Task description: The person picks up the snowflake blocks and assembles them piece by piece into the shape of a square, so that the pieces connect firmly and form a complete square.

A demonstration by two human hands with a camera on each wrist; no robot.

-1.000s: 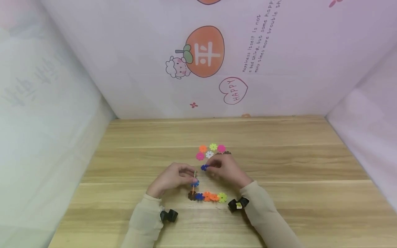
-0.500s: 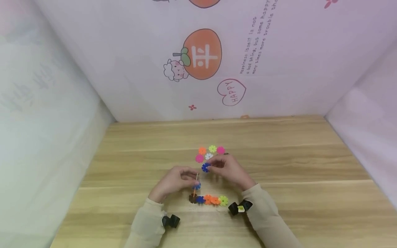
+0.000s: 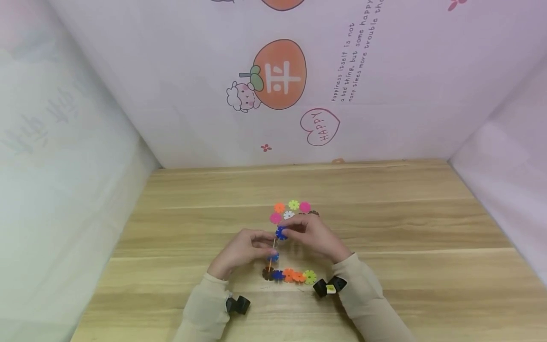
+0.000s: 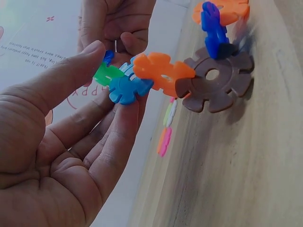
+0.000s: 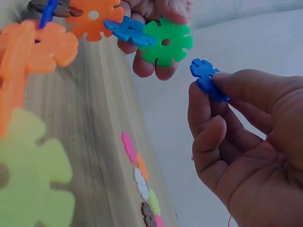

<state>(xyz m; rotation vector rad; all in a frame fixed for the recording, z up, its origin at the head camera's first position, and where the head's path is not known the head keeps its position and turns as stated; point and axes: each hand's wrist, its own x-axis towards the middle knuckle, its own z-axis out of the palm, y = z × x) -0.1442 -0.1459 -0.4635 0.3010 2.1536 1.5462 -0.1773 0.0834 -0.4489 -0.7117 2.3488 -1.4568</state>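
My left hand [image 3: 243,251] pinches the raised end of a chain of notched plastic snowflake discs, thumb and fingers around the green disc [image 5: 177,45] and light blue disc [image 4: 130,90]. Below these, an orange disc [image 4: 161,75] joins a brown disc [image 4: 227,82]. From the brown one, a row with a dark blue disc [image 3: 278,275], two orange discs and a yellow-green disc [image 3: 309,277] runs right, low over the table. My right hand [image 3: 314,235] pinches a loose blue snowflake disc [image 5: 202,71] between thumb and forefinger. That disc is close to the green one, with a gap between them in the right wrist view.
Behind my right hand several loose discs lie flat on the wooden table [image 3: 406,213], among them pink [image 3: 275,218], orange [image 3: 279,207], yellow-green [image 3: 293,204] and white [image 3: 288,215] ones. A printed white cloth [image 3: 192,95] stands at the table's back edge.
The gap between the loose blue disc and the chain's raised end has narrowed. My left hand has shifted slightly right with the chain; the blue disc has turned in my right fingers.
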